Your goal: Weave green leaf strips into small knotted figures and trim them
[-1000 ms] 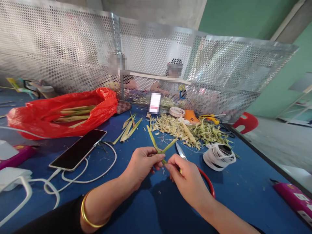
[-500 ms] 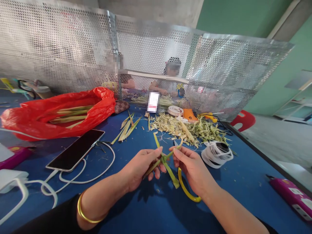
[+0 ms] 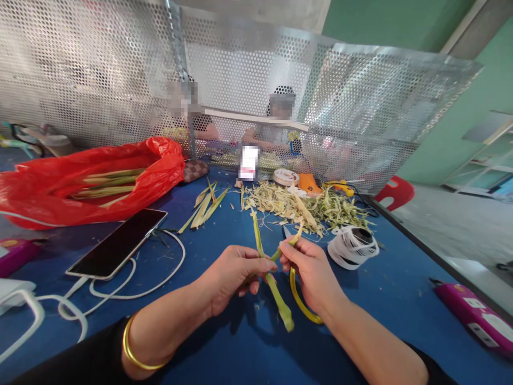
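Green leaf strips [image 3: 279, 300] cross in front of me, one running from upper left to a broad lower end. My left hand [image 3: 240, 270] pinches the strips at their crossing, with the thumb over it. Close by on the right, my right hand [image 3: 306, 267] pinches a strip that runs up to a pale, thin tip. Scissors with a yellow handle [image 3: 301, 305] show below and behind my right hand, their blade tip beyond the fingers. I cannot tell if they lie on the table or hang from that hand.
Leaf scraps [image 3: 288, 206] lie ahead, near a white ribbon spool [image 3: 352, 247] and loose leaf pieces [image 3: 204, 208]. Leftward are a red plastic bag [image 3: 160, 176] and a cabled phone [image 3: 118, 243]. A purple power strip [image 3: 473, 315] lies right. People sit behind the perforated screen [image 3: 240, 64].
My left thumb and fingers have closed over the crossing of the strips, which showed as a knot before. The broad lower end has swung slightly downward. The view has shifted a little.
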